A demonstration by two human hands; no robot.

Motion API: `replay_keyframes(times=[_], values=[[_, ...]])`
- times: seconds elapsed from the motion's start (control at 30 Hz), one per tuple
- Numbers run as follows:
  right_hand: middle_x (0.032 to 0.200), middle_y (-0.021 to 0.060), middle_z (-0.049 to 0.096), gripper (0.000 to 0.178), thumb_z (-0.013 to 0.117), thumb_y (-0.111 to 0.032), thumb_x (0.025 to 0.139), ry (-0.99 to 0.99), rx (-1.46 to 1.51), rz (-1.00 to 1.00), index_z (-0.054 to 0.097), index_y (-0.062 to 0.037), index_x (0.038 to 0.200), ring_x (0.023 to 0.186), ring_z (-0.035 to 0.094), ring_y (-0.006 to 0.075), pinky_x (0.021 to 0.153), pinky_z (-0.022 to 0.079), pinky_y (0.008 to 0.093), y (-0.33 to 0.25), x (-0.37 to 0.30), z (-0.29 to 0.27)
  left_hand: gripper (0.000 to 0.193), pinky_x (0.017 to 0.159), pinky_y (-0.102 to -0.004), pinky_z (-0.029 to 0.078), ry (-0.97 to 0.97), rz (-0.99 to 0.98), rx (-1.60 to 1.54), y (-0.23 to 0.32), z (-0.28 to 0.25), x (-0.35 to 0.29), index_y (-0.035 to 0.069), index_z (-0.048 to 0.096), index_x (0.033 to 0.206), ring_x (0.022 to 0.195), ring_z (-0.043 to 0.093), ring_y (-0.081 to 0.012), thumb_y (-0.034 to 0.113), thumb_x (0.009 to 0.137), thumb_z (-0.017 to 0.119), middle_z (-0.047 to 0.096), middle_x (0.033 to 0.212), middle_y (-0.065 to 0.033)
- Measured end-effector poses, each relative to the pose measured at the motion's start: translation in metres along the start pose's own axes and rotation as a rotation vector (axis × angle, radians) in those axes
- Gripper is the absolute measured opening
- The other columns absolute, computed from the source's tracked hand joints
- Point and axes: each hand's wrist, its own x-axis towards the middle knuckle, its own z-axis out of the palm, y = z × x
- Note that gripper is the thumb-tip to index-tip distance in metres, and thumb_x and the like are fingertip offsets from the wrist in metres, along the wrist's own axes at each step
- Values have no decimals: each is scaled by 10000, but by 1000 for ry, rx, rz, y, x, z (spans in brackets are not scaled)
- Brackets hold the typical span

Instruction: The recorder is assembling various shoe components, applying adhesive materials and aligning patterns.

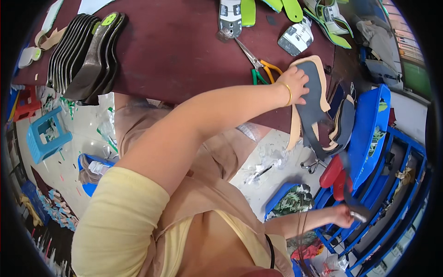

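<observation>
My left hand (294,84), with a gold bangle at the wrist, lies with curled fingers on a dark grey sole-shaped piece (314,76) backed by a tan layer (320,64). The piece hangs partly over the table's right edge. Low at the right, my right hand (342,216) is closed around a blurred silvery thing (358,216). A dark smeared strip (350,184) rises above that hand; whether it is held cannot be told. Orange- and green-handled scissors (255,62) lie beside my left hand.
Dark curved pieces (76,53) stand stacked on the maroon table (175,46) at left. Green and white sole pieces (295,39) lie at the back. Blue bins (369,134), a blue rack (406,180), a red object (337,177) and a light-blue stool (48,135) stand around.
</observation>
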Motion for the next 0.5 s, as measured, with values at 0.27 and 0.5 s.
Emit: replay_keyframes(times=[0.27, 0.5], values=[[869, 148, 526, 133, 516, -36, 808, -313, -647, 6, 449, 4, 916, 653, 568, 224, 467, 534, 320, -16, -101, 118, 872, 1001, -526, 293, 262, 208, -667, 22, -47, -55, 126, 374, 1378, 1234, 366, -369, 580, 694, 669, 391, 1325, -195], [825, 110, 654, 184, 507, -105, 939, -1060, -243, 647, 594, 58, 949, 712, 638, 188, 713, 511, 291, 43, -370, 251, 739, 943, -323, 446, 512, -554, -1810, -20, -94, -203, 56, 211, 1437, 1138, 527, -202, 197, 859, 649, 405, 1374, -140]])
